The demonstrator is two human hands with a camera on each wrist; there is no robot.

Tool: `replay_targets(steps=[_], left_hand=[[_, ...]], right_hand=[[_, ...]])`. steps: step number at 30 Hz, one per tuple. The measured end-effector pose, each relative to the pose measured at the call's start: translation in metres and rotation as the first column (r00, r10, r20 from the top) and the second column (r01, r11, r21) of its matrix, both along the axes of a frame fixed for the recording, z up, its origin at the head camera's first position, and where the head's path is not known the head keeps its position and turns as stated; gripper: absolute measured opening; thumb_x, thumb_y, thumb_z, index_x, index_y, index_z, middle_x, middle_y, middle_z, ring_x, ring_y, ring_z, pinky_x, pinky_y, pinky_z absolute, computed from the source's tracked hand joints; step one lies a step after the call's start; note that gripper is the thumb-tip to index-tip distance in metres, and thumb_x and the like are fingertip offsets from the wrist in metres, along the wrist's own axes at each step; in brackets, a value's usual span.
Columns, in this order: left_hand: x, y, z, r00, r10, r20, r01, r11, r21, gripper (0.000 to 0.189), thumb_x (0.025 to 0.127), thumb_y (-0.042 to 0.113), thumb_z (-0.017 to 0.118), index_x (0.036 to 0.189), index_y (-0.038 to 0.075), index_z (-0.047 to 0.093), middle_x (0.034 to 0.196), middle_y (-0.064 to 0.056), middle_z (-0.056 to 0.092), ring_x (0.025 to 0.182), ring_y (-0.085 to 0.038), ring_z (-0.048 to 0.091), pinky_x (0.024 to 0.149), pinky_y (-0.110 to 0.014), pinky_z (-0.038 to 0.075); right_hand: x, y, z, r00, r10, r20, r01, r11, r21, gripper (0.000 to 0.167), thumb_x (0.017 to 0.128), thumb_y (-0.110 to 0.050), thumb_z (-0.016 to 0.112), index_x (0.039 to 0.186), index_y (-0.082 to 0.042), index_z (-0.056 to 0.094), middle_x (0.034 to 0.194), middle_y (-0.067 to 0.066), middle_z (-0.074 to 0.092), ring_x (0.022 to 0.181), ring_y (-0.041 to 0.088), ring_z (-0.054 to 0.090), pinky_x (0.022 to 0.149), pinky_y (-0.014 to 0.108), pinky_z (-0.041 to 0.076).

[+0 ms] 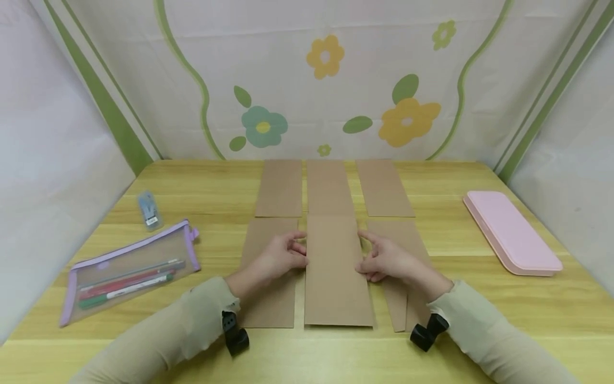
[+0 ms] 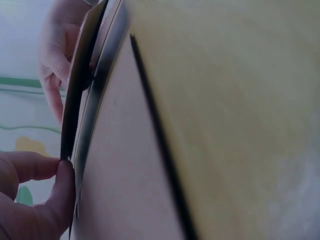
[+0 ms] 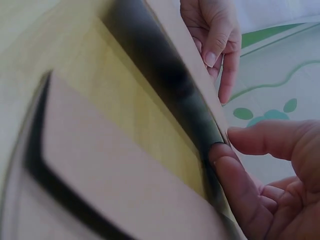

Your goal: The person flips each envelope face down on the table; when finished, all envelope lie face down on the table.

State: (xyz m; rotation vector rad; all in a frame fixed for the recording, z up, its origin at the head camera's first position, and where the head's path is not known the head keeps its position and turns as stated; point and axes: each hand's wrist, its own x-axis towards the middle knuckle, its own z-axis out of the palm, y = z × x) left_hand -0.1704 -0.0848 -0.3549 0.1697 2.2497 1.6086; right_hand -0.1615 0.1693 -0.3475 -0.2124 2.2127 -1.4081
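Observation:
A rectangular piece of brown cardboard point(image 1: 337, 277) lies at the front middle, pinched at its two long edges. My left hand point(image 1: 278, 255) grips its left edge between thumb and fingers. On the opposite edge my right hand point(image 1: 387, 258) does the same. In the left wrist view the left thumb and finger point(image 2: 62, 187) meet on the edge, and the sheet stands slightly above the one beneath. The right wrist view shows the right fingers point(image 3: 235, 175) on the other edge, with a dark gap under the cardboard.
Behind stand three flat cardboard pieces point(image 1: 280, 189) in a row. More cardboard lies under the left forearm point(image 1: 268, 304) and the right one, where sheets overlap point(image 1: 395, 304). A mesh pencil pouch point(image 1: 129, 250) and small blue box point(image 1: 150, 209) are left; a pink case point(image 1: 513, 229) is right.

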Motion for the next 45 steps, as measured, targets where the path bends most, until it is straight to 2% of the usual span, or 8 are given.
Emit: replay_targets(steps=[8, 15, 25, 31, 37, 45], left_hand=[[0.001, 0.003, -0.001, 1.0, 0.003, -0.025, -0.004, 0.999, -0.037, 0.056, 0.077, -0.008, 0.065, 0.13, 0.001, 0.047, 0.1, -0.014, 0.056, 0.079, -0.018, 0.055, 0.055, -0.025, 0.047], [0.004, 0.002, 0.002, 0.998, -0.013, -0.055, 0.011, 0.999, -0.038, 0.061, 0.074, -0.009, 0.068, 0.131, -0.002, 0.045, 0.103, -0.016, 0.057, 0.087, -0.02, 0.056, 0.069, -0.025, 0.05], [0.005, 0.0, 0.0, 0.999, -0.014, -0.035, 0.014, 1.0, -0.008, 0.061, 0.074, -0.01, 0.067, 0.13, -0.004, 0.044, 0.103, -0.016, 0.056, 0.088, -0.02, 0.055, 0.068, -0.024, 0.049], [0.006, 0.0, 0.002, 0.999, -0.013, -0.037, 0.013, 1.0, -0.004, 0.059, 0.075, -0.011, 0.066, 0.129, -0.005, 0.045, 0.102, -0.017, 0.056, 0.088, -0.021, 0.055, 0.07, -0.024, 0.049], [0.004, -0.001, 0.002, 0.999, -0.026, -0.032, 0.027, 1.0, 0.013, 0.057, 0.076, -0.011, 0.064, 0.129, -0.006, 0.044, 0.103, -0.018, 0.055, 0.089, -0.021, 0.055, 0.07, -0.023, 0.049], [0.005, 0.001, 0.004, 0.999, -0.028, -0.025, 0.029, 0.999, 0.025, 0.057, 0.079, -0.009, 0.064, 0.132, -0.003, 0.043, 0.106, -0.017, 0.056, 0.09, -0.02, 0.056, 0.074, -0.025, 0.051]], right_hand=[[0.0, -0.002, -0.002, 1.0, -0.006, -0.019, 0.007, 0.999, 0.041, 0.09, 0.08, -0.008, 0.07, 0.147, 0.001, 0.01, 0.064, 0.003, 0.061, 0.056, 0.012, 0.057, 0.054, 0.028, 0.052], [-0.002, -0.005, -0.004, 0.999, -0.039, -0.015, 0.04, 0.995, 0.09, 0.088, 0.078, -0.01, 0.071, 0.147, -0.002, 0.016, 0.061, 0.005, 0.058, 0.05, 0.013, 0.054, 0.05, 0.028, 0.05], [-0.004, -0.008, -0.002, 0.999, -0.044, -0.012, 0.046, 0.99, 0.137, 0.089, 0.076, -0.011, 0.074, 0.146, -0.005, 0.02, 0.059, 0.004, 0.056, 0.049, 0.013, 0.051, 0.047, 0.026, 0.047], [-0.008, -0.007, -0.002, 0.999, -0.005, -0.031, 0.011, 0.983, 0.181, 0.086, 0.075, -0.009, 0.074, 0.145, -0.005, 0.024, 0.055, 0.002, 0.052, 0.047, 0.013, 0.05, 0.045, 0.025, 0.043], [-0.012, -0.008, 0.0, 0.999, 0.014, -0.04, -0.005, 0.975, 0.224, 0.085, 0.075, -0.01, 0.075, 0.145, -0.009, 0.027, 0.057, 0.003, 0.053, 0.047, 0.013, 0.051, 0.046, 0.026, 0.045], [-0.006, -0.003, 0.005, 0.998, 0.009, -0.064, 0.003, 0.982, 0.19, 0.087, 0.076, -0.014, 0.075, 0.145, -0.002, 0.023, 0.058, 0.003, 0.054, 0.052, 0.014, 0.051, 0.05, 0.027, 0.046]])
